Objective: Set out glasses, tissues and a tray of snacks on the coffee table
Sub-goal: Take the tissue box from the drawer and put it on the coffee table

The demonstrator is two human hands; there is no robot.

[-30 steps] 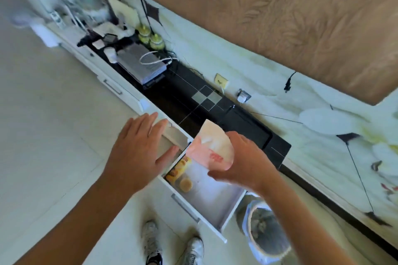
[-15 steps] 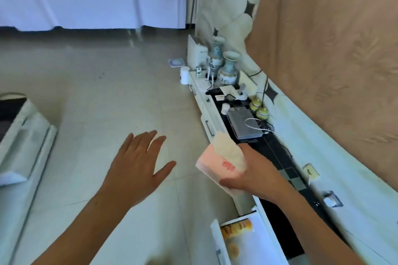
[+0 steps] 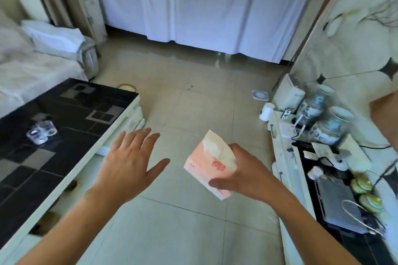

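Observation:
My right hand (image 3: 243,173) grips a pink and white pack of tissues (image 3: 210,162) over the tiled floor, mid-frame. My left hand (image 3: 127,162) hovers empty with fingers spread, just right of the coffee table's white edge. The coffee table (image 3: 71,135) has a black glass top and lies at the left. Two clear glasses (image 3: 42,132) stand together on it, toward its left side. No snack tray is in view.
A low TV cabinet (image 3: 288,170) runs along the right wall with vases (image 3: 329,127), a router, cables and a grey box on top. A covered sofa (image 3: 32,64) sits behind the coffee table. White curtains hang at the far end. Tiled floor lies between table and cabinet.
The view has swung left from the cabinet and its open drawer toward the coffee table, which now shows with the glasses. My right hand still holds the tissues; my left hand has left the drawer.

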